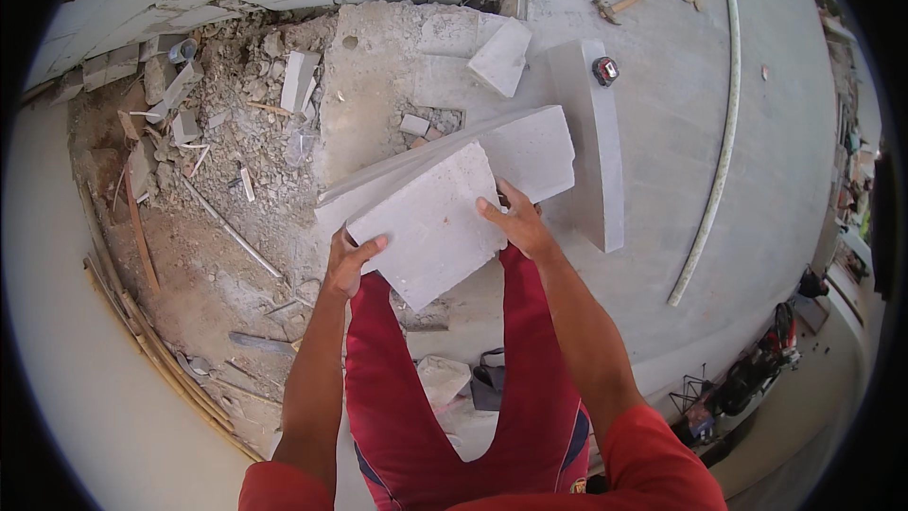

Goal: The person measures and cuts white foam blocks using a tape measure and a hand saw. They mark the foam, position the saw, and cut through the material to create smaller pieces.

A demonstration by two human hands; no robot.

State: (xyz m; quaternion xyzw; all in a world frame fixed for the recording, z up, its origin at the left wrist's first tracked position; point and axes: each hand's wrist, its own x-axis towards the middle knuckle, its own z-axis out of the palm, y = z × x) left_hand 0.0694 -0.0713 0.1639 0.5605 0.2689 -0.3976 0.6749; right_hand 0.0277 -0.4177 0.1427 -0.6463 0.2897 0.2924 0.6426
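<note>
The pale block (426,222) is in front of my legs (390,360), between my hands. My left hand (346,263) pinches its left edge, thumb on top; my right hand (522,225) pinches the right edge. Fingers underneath are hidden. I judge it stiff, rather heavy and brittle at the corners, best held by opposite edges. A second block (541,147) shows just beyond.
</note>
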